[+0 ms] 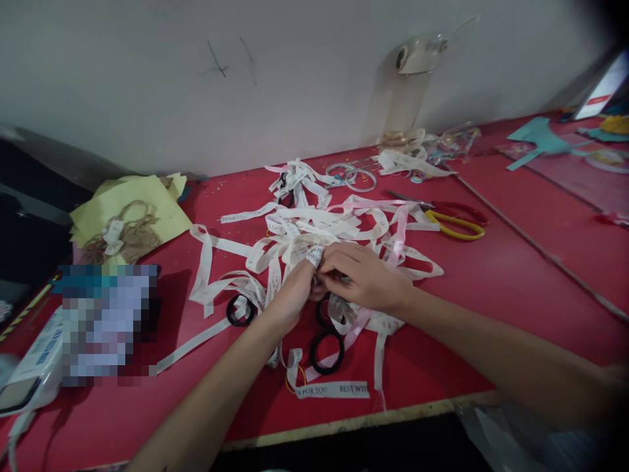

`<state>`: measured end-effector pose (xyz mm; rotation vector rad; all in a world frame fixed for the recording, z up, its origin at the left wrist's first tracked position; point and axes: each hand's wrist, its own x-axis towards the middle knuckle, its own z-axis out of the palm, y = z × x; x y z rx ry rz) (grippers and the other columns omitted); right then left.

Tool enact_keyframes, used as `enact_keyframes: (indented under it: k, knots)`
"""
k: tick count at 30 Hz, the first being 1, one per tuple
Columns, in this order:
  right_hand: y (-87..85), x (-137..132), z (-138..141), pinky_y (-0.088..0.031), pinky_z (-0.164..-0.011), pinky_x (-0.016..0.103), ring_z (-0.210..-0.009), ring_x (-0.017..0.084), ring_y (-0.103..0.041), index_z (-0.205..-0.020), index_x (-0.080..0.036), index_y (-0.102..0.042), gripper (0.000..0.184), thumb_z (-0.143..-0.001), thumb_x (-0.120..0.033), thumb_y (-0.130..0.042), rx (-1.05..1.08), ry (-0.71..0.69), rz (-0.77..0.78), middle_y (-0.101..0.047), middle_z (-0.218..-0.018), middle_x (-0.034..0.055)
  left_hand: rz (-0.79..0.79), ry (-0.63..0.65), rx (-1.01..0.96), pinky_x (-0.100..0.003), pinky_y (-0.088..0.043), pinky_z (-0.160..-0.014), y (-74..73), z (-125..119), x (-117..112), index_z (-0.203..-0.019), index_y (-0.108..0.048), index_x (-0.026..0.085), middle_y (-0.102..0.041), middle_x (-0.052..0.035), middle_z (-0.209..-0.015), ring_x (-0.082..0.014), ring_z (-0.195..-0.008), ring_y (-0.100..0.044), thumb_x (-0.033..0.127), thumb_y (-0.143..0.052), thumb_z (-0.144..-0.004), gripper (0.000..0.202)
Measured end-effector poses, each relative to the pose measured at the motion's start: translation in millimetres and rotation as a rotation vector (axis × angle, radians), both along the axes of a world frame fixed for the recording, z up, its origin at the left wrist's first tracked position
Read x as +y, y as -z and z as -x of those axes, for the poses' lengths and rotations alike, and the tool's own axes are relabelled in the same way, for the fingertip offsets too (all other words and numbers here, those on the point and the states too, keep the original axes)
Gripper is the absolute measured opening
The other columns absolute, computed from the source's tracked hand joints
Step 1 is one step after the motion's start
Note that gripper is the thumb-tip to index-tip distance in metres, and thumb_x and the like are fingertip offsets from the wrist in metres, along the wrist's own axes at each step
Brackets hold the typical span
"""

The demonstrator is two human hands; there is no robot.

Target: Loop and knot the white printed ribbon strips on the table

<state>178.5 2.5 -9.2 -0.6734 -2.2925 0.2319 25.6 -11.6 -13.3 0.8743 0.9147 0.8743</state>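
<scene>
Over a tangled heap of white printed ribbon [339, 226], both of my hands come together. My left hand [295, 295] is closed, and a piece of printed ribbon [314, 254] stands up out of its fingers. My right hand [366, 275] is pinched against the same ribbon at the left hand's fingertips; its exact grip is partly hidden. Just below the hands lies a black hair tie [327, 353], with another partly covered behind it. A third black hair tie [240, 309] sits to the left with ribbon in it. Pink ribbon [400, 236] runs through the heap.
Scissors with yellow and red handles [457, 226] lie right of the heap. Behind it are a knotted ribbon bunch [297, 177], clear rings [361, 179] and a clear bottle [405, 98]. Yellow paper [167, 210] with twine lies left, near a white device [34, 367].
</scene>
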Motion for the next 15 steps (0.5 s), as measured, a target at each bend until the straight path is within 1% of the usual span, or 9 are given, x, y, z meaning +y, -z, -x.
enact_keyframes:
  k: [2, 4, 7, 9, 11, 13, 15]
  knots:
    - [0.3, 0.1, 0.5, -0.049, -0.079, 0.034, -0.086, 0.019, -0.059, -0.085, -0.017, -0.056, 0.003, -0.086, -0.015, -0.055, 0.027, 0.001, -0.008, -0.064, -0.086, 0.0066, 0.021, 0.007, -0.003, -0.014, -0.018, -0.043, -1.7, 0.1, -0.7, -0.069, -0.038, 0.018, -0.029, 0.0068, -0.06, -0.004, -0.048, -0.022, 0.056, -0.051, -0.083, 0.042]
    - [0.9, 0.3, 0.9, -0.049, -0.08, 0.035, -0.086, 0.019, -0.059, -0.085, -0.018, -0.056, 0.002, -0.086, -0.015, -0.056, 0.065, -0.012, -0.04, -0.064, -0.086, 0.0063, 0.024, 0.012, -0.012, -0.015, -0.018, -0.043, -3.7, 0.0, -1.9, -0.068, -0.038, 0.018, -0.027, 0.007, -0.059, -0.0041, -0.048, -0.021, 0.055, -0.054, -0.082, 0.042]
    - [2.2, 0.2, 1.4, -0.049, -0.081, 0.035, -0.086, 0.018, -0.06, -0.087, -0.018, -0.056, 0.004, -0.086, -0.015, -0.055, 0.094, -0.049, -0.091, -0.064, -0.086, 0.0056, 0.02, -0.008, -0.02, -0.015, -0.018, -0.044, -7.1, -0.8, -4.1, -0.071, -0.048, 0.016, -0.029, 0.0067, -0.058, -0.0041, -0.048, -0.021, 0.054, -0.056, -0.081, 0.04]
    - [2.5, -0.3, 1.7, -0.05, -0.079, 0.034, -0.084, 0.017, -0.06, -0.087, -0.019, -0.057, 0.005, -0.086, -0.015, -0.055, 0.093, -0.054, -0.103, -0.065, -0.086, 0.0053, 0.016, -0.021, -0.022, -0.016, -0.018, -0.044, -9.2, -1.1, -5.0, -0.079, -0.058, 0.015, -0.032, 0.0063, -0.059, -0.004, -0.048, -0.021, 0.054, -0.056, -0.081, 0.039]
    - [2.0, -1.0, 1.8, -0.05, -0.078, 0.033, -0.084, 0.017, -0.06, -0.087, -0.019, -0.057, 0.005, -0.086, -0.015, -0.055, 0.084, -0.048, -0.1, -0.065, -0.086, 0.0053, 0.007, -0.024, -0.023, -0.016, -0.018, -0.044, -10.5, -0.9, -5.2, -0.09, -0.063, 0.015, -0.034, 0.0062, -0.059, -0.0039, -0.048, -0.022, 0.053, -0.056, -0.081, 0.04]
    - [0.7, -1.7, 1.9, -0.049, -0.079, 0.034, -0.084, 0.018, -0.06, -0.087, -0.019, -0.057, 0.005, -0.086, -0.015, -0.054, 0.068, -0.047, -0.096, -0.066, -0.087, 0.0055, 0.001, -0.027, -0.024, -0.016, -0.018, -0.044, -10.6, -0.2, -4.9, -0.099, -0.065, 0.016, -0.035, 0.0065, -0.059, -0.0037, -0.048, -0.022, 0.052, -0.057, -0.081, 0.041]
    - [-0.8, -2.1, 1.9, -0.049, -0.08, 0.035, -0.085, 0.017, -0.06, -0.087, -0.019, -0.058, 0.006, -0.086, -0.015, -0.053, 0.05, -0.049, -0.103, -0.066, -0.087, 0.0054, 0.0, -0.05, -0.02, -0.016, -0.02, -0.044, -9.8, 0.4, -4.5, -0.102, -0.065, 0.016, -0.036, 0.0066, -0.059, -0.0034, -0.048, -0.023, 0.049, -0.059, -0.08, 0.041]
